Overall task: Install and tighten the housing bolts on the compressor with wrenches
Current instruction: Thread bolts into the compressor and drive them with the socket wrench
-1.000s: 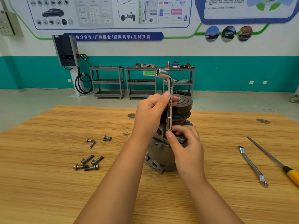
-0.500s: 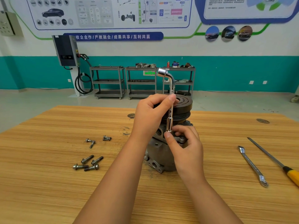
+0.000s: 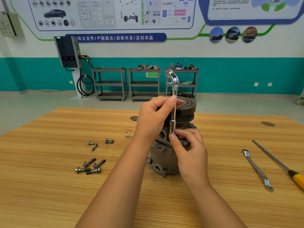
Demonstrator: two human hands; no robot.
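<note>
- The compressor [image 3: 164,158] stands on the wooden table [image 3: 49,186], right in the middle, with its round black pulley [image 3: 185,111] on top.
- The bent socket wrench [image 3: 174,112] stands straight up, with its long side running from 12 o'clock down to 6 o'clock. Its bent top tips toward 10 o'clock. Its bottom end sits at the top edge of the compressor's gray body.
- The left hand [image 3: 153,120] is at 9 o'clock from the wrench. It pinches the thin bar high up, with its fingers curled round it.
- The right hand [image 3: 190,148] is at 5 o'clock from the wrench and is nearer the bottom end. Its thumb and fingers pinch right at the socket's mouth.
- The bolt under the socket is hidden, so I cannot tell if it is in its hole.
- I think the next move is a twist, so the wrench must stay straight up or it may slip off.
- The spare bolts [image 3: 92,167] lie at 9 o'clock from the compressor, nearer the left hand.
- A flat wrench [image 3: 256,168] and a screwdriver [image 3: 278,162] lie at 3 o'clock, and no hand touches them.
</note>
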